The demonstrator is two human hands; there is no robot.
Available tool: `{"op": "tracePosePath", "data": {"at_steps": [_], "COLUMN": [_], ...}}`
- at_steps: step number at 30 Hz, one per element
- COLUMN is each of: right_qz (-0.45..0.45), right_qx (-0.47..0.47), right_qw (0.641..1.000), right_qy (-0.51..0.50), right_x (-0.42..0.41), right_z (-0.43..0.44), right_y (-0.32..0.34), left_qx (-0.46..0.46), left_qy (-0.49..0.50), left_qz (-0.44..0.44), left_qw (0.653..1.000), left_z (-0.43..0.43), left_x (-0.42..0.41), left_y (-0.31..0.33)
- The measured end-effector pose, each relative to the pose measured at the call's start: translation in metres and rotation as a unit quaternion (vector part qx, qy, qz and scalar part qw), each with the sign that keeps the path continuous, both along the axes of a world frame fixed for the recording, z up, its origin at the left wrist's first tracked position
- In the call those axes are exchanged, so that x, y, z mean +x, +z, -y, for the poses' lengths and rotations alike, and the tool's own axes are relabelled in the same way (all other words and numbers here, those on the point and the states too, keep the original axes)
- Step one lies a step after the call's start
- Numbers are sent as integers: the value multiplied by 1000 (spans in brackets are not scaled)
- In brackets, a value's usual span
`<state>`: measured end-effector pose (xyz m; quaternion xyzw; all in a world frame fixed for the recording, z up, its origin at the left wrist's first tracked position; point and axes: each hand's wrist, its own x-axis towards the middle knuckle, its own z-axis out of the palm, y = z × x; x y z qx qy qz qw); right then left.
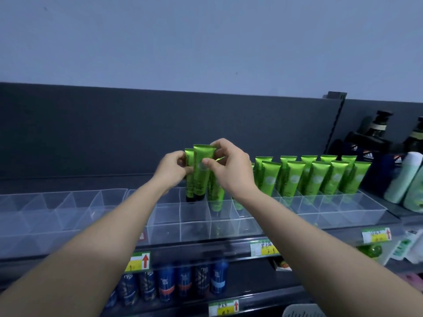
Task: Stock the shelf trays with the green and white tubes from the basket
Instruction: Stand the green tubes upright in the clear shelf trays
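Note:
My left hand point(172, 169) and my right hand point(229, 167) both grip a bunch of green tubes point(198, 179) with black caps, held upright over the back row of the middle clear tray point(196, 225). Another green tube point(216, 195) stands in a compartment just below my right hand. Several more green tubes point(315, 177) stand in two rows in the right part of the trays. The basket point(302, 311) shows only as a pale rim at the bottom edge.
A clear divided tray point(45, 213) lies on the shelf at the left. Dark pump bottles point(375, 138) and pale green bottles point(402, 179) stand at the right. Blue cans point(183, 282) line the shelf below, behind price tags point(137, 261).

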<state>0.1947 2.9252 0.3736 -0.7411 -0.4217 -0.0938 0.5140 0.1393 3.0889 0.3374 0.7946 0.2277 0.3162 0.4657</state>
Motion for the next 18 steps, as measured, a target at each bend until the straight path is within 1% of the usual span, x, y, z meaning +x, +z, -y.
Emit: {"op": "tracePosePath", "data": {"at_steps": [5, 10, 18], "right_qz": [11, 30, 22], "right_qx": [-21, -19, -60], "right_qw": [1000, 999, 998], "right_qy": [-10, -9, -17], "right_x": [1, 0, 4], "right_z": [-4, -12, -21], "right_y": [-2, -4, -16], "left_qx": [-28, -61, -36], "left_qy": [-29, -40, -37], "left_qz": [8, 15, -18], "left_qw": [999, 997, 999], "left_z": [-3, -5, -16], "left_x": [0, 0, -3], "left_y": [-12, -17, -19]}}
